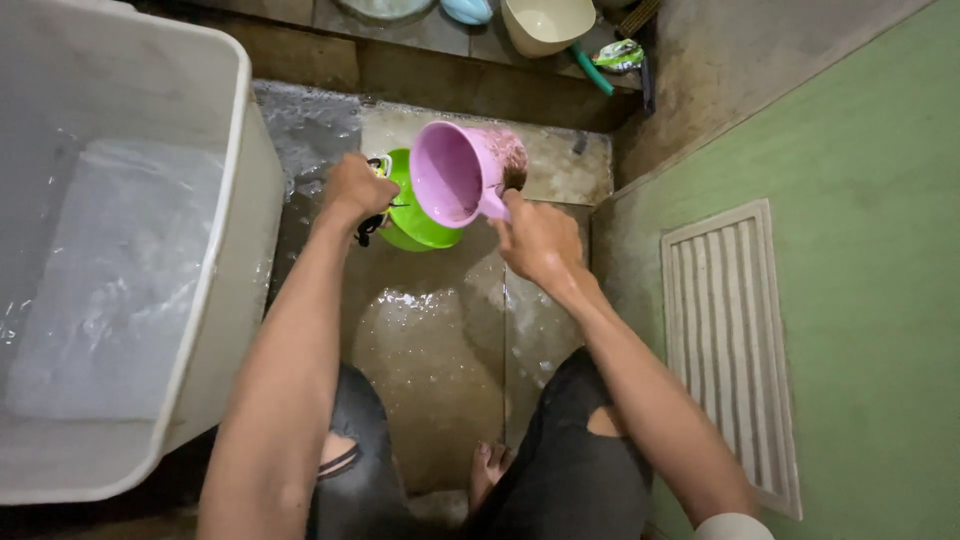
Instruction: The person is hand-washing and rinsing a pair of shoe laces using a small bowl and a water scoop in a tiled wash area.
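Pink plastic, a dipper (462,172), is held by its handle in the grip of the right hand (538,238), fingers wrapped tight, and is tipped with its mouth toward the camera above a green bowl (418,218); little or no water can be seen inside it, so the pour is judged mostly done. The green bowl is steadied on the wet tiled floor (430,340) by the left hand (352,190), whose fingers are curled over its near rim beside something dark that cannot be made out. A large white tub (200,300) of water stands at the left. Foamy water is spread across the floor, so rinsing is judged unfinished
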